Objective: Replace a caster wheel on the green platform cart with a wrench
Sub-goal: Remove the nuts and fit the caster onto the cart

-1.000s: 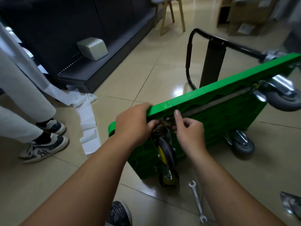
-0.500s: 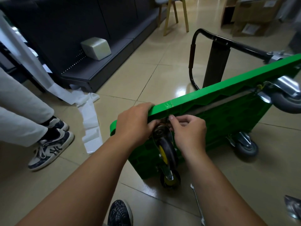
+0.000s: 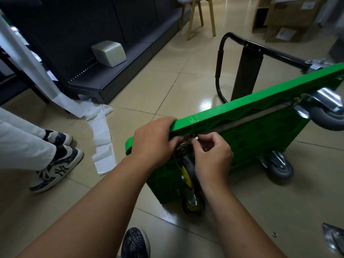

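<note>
The green platform cart (image 3: 260, 131) stands tipped on its long edge, underside toward me. A caster with a black and yellow wheel (image 3: 187, 170) sits at its near corner, above a second yellow wheel (image 3: 193, 205) at floor level. My left hand (image 3: 154, 142) grips the cart's top edge just above that caster, fingers curled over the rim. My right hand (image 3: 212, 155) pinches a small metal fastener (image 3: 194, 135) at the caster's mounting plate. No wrench shows; my right forearm covers the floor behind it.
Two grey casters (image 3: 279, 166) (image 3: 327, 116) and the black handle (image 3: 219, 71) lie to the right. Another person's shoes (image 3: 57, 168) and a white paper strip (image 3: 102, 138) are on the left. A washer (image 3: 274, 234) and foil bag (image 3: 335, 237) lie at lower right. My shoe (image 3: 135, 243) is below.
My right index finger, straight up a second ago, has curled down into a pinch at the caster mount. The wrench seen on the floor is now hidden behind my right forearm.
</note>
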